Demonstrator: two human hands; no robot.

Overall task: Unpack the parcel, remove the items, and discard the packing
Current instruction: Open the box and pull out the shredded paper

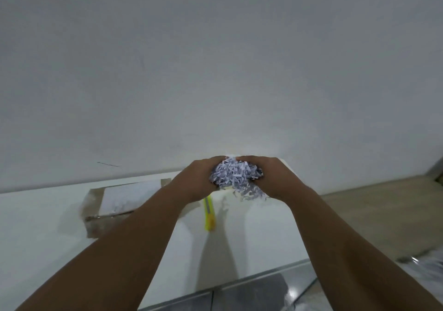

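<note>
Yellow plastic utility knife (209,214) lies on the white table (251,234). Beyond it I have left hand (196,178) and right hand (273,178) cupped round shredded white paper packing (236,175). Opened brown cardboard parcel (115,202) left of knife (items unseen); discarding remains.

Left forearm (134,226) hides part of the box (107,205) (contents unclear).

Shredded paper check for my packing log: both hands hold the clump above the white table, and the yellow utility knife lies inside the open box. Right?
Not quite. The head view shows the yellow utility knife lying on the white table, right of the cardboard box. Both the left hand and right hand do hold the shredded paper.
</note>
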